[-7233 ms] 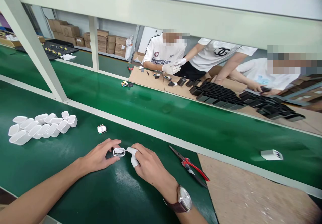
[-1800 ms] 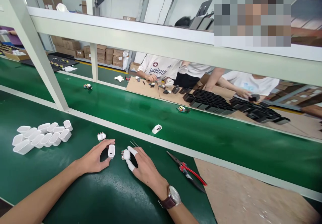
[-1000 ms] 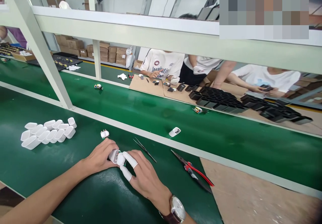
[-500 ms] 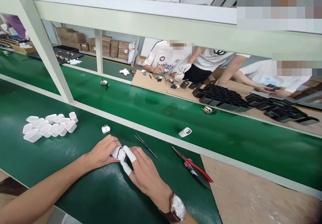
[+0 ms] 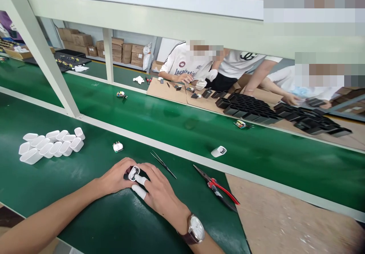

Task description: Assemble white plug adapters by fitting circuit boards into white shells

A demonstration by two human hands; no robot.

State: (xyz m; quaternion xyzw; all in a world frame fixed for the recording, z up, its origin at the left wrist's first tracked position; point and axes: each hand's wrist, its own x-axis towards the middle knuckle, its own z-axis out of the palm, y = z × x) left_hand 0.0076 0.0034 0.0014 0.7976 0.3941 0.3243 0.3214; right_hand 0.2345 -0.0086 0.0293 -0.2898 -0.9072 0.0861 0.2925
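head view shows both hands meeting on the green tabletop [image 5: 85, 216], low and left of centre. left hand [image 5: 115, 178] and right hand [image 5: 158, 191] together pinch a small white charger [image 5: 133, 173], which sits between their fingertips just above the mat with its open end facing up. left fingers curl round its left side; right fingers, two of them in white cots [image 5: 139, 191], press on its right side. so both hands are clenched on the charger. a watch [image 5: 196, 228] sits on the right wrist.

just beyond the right hand lie thin tweezers [image 5: 163, 164], and further right red-handled pliers [image 5: 216, 188], partly over the edge of a brown board [image 5: 285, 223]. a small plug part [image 5: 117, 146] rests near, up and left of the left hand. well to the left is a cluster of white shells [image 5: 51, 145].

on the belt [image 5: 199, 132] past the pale rail, a white charger body [image 5: 219, 151] lies alone, with a circuit piece [image 5: 240, 124] further back and another [image 5: 121, 94] to the left. across the belt, other people in white shirts work over black trays [image 5: 251, 109]; one gloved hand [image 5: 201, 83] rests by the cardboard there.
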